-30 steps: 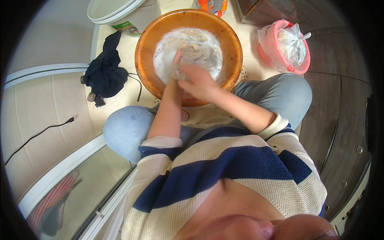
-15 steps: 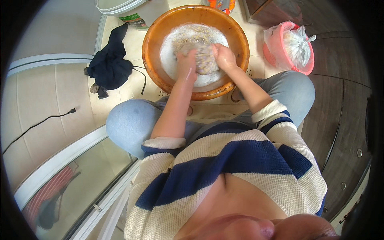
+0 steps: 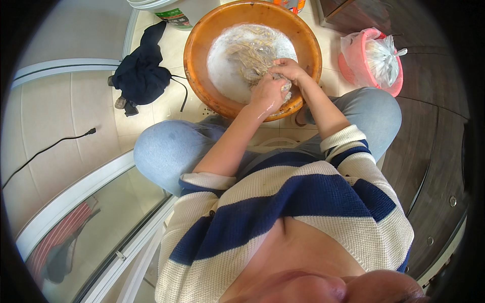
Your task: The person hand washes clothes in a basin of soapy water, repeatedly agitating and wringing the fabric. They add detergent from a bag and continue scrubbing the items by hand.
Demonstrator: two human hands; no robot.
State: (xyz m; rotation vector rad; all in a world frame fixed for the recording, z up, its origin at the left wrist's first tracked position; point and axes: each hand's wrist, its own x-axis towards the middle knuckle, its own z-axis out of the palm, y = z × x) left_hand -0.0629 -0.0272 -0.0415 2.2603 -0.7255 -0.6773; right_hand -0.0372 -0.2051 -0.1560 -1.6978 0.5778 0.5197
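An orange-brown basin (image 3: 197,55) holds foamy water and a soaked beige, greyish cloth (image 3: 250,50) with a wrinkled or stringy texture. My left hand (image 3: 268,93) is closed on a bunched part of the cloth at the near right of the foam. Just beyond it, my right hand (image 3: 288,70) also grips the cloth, fingers curled, near the basin's right side. The two hands are close together; part of what they hold is hidden by the fingers.
A dark garment (image 3: 141,76) lies left of the basin. Behind are a white bucket (image 3: 187,10) and an orange package (image 3: 285,5). A pink bin (image 3: 348,65) with a bag stands right, by dark cabinets (image 3: 424,141). A black cord (image 3: 50,146) and my bent knees flank me.
My left hand has moved right, toward my right hand, and the cloth is now bunched between them at the basin's near right. The view has shifted slightly, so the basin sits higher and farther right.
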